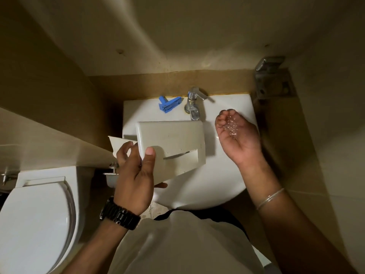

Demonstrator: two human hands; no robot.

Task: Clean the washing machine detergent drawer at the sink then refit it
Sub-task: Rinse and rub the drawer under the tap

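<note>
My left hand (136, 173) grips the white detergent drawer (173, 141) by its left end and holds it over the white sink (199, 192), front panel facing up, just below the chrome tap (194, 104). A small pool of water sits in the cupped palm of my right hand (237, 137), which is raised to the right of the drawer and apart from it. A blue plastic insert (168, 104) lies on the sink's back ledge, left of the tap.
A white toilet (37, 220) with its lid down stands at the lower left. Beige walls close in on both sides. A metal fitting (270, 76) is fixed in the right corner behind the sink. A small holder (111, 175) hangs left of the sink.
</note>
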